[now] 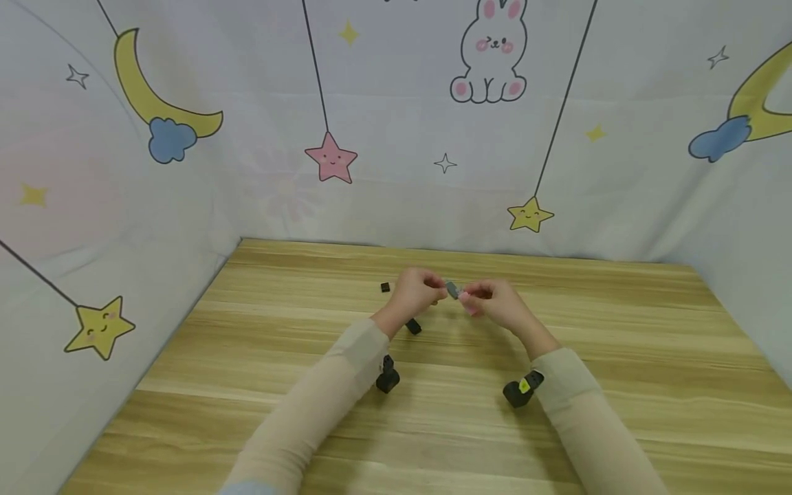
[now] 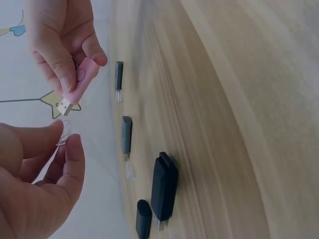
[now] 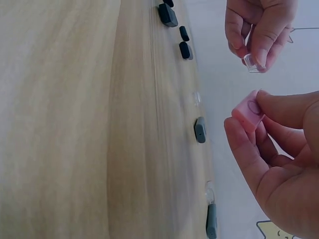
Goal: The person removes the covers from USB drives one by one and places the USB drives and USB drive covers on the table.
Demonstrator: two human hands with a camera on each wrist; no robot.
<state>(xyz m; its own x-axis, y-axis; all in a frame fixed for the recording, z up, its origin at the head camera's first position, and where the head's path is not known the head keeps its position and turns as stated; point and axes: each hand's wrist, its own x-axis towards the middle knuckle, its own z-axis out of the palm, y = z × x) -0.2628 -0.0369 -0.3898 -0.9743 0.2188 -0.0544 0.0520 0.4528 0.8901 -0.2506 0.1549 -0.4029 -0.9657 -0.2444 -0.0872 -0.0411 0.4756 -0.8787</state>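
Observation:
Between thumb and fingers my right hand (image 1: 498, 300) pinches a pink USB flash drive (image 2: 84, 79). Its bare metal plug points toward my left hand (image 1: 416, 294) in the left wrist view. That left hand pinches a small clear plastic cap (image 2: 65, 132), held just off the plug with a narrow gap between them. The same cap (image 3: 251, 63) and pink drive (image 3: 249, 110) show apart in the right wrist view. Both hands are raised above the wooden table. Beyond them lies a grey USB flash drive (image 2: 126, 135) with a clear cap (image 2: 130, 172) by its plug end.
Another grey drive (image 2: 118, 75) with a clear end lies farther along the wooden table (image 1: 458, 426). On the left are a large black drive (image 2: 164, 186) with its plug exposed and a smaller black piece (image 2: 143, 219). A printed fabric curtain (image 1: 402, 199) stands behind the table.

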